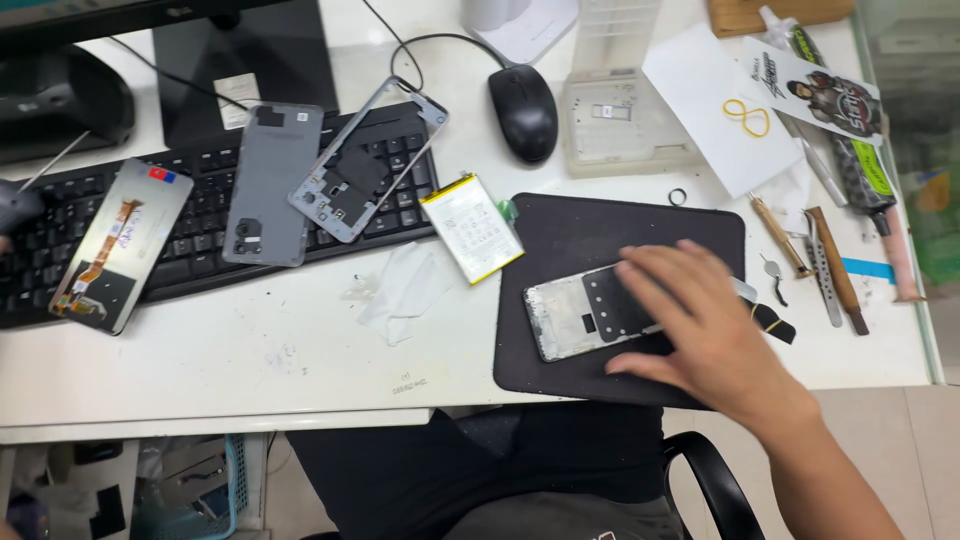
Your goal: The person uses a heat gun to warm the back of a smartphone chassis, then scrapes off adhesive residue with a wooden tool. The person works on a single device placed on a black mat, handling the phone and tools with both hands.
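My right hand (700,320) lies flat, fingers apart, over the right end of a stripped phone chassis (575,318). The chassis rests on a black work mat (600,225), and my thumb touches the mat by the chassis's near edge. At the far left edge, a sliver of my left hand (5,243) shows beside a dark grey object (18,205) with a thin rod. Its grip is hidden. A white phone battery (472,228) lies just left of the mat.
On the black keyboard (200,260) lie a screen assembly (120,245), a grey back cover (270,185) and a metal mid-frame (365,160). A mouse (523,112) and a clear plastic box (620,120) sit behind the mat. Hand tools (830,270) line the right edge.
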